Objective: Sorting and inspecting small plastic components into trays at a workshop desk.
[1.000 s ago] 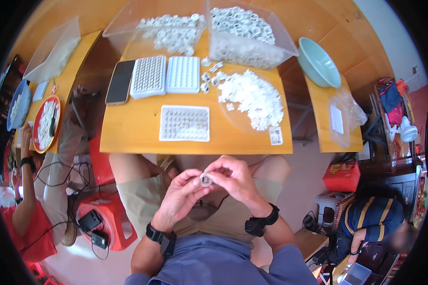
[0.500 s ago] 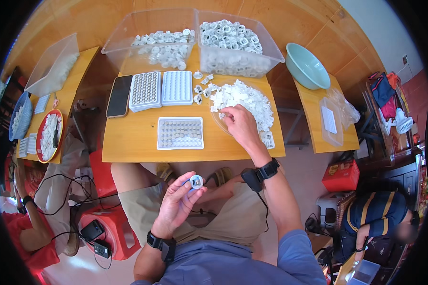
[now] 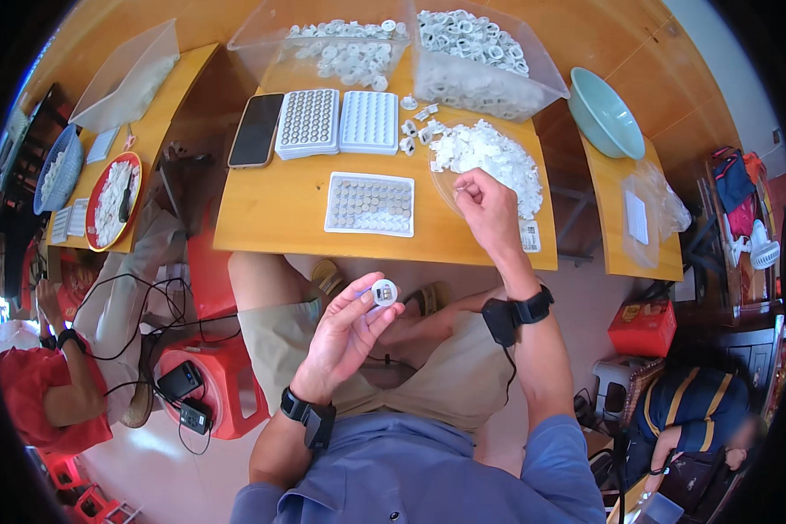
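My left hand is closed on a small round white plastic part, held above my lap. A recess with dark and metallic pieces shows in the part's face. My right hand is over the near left side of a heap of small white plastic pieces, thumb and fingers pinched together. Whatever may be between those fingertips is too small to make out. Left of that hand lies a white tray with rows of small round silvery discs. Several loose white parts lie beside the heap.
Behind stand two clear bins of white rings and caps. A stacked tray of discs, a pale tray and a phone lie left. A green basin is on the right table. A co-worker's arm shows left.
The whole view has shifted, so the table sits higher and farther right. My right hand has drawn back slightly from the heap with its fingers more curled. My left hand keeps the round part.
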A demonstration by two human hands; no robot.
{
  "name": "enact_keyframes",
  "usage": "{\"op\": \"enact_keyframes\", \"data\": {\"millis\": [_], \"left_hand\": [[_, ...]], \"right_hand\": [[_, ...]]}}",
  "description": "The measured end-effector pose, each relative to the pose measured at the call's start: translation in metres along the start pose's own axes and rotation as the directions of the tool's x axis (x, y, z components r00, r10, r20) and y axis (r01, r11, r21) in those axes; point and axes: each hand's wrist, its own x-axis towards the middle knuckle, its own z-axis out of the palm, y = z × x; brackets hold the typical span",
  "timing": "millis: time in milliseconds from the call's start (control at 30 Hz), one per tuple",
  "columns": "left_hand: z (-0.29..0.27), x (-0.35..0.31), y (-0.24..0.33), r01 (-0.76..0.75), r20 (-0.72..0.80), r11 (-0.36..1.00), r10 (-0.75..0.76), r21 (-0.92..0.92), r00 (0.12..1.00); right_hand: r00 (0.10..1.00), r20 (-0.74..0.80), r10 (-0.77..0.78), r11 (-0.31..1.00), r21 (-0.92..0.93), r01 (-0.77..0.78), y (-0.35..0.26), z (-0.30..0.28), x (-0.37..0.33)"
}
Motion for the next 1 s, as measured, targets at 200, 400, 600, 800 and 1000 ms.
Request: {"op": "enact_keyframes", "data": {"millis": [200,400,600,800,1000], "left_hand": [[-0.002,0.002,0.004,-0.002,0.028,1.000,0.002,-0.006,1.000],[0.000,0.006,0.003,0.010,0.045,1.000,-0.011,0.018,0.999],[0.001,0.010,0.002,0.028,0.086,0.999,-0.031,0.034,0.996],[0.000,0.011,0.000,0.041,0.080,0.997,-0.047,0.068,0.996],[-0.003,0.011,-0.001,0.045,0.082,0.995,-0.052,0.085,0.995]], "right_hand": [[0.961,0.253,0.110,0.783,0.573,-0.240,-0.024,-0.004,-0.043],[0.943,0.300,-0.144,0.930,0.367,0.026,-0.054,-0.010,-0.073],[0.924,0.381,0.043,0.859,0.458,-0.229,-0.058,0.002,-0.087],[0.937,0.336,-0.101,0.889,0.453,-0.067,-0.051,0.004,-0.090],[0.929,0.367,-0.043,0.862,0.484,-0.152,-0.058,0.005,-0.094]]}}
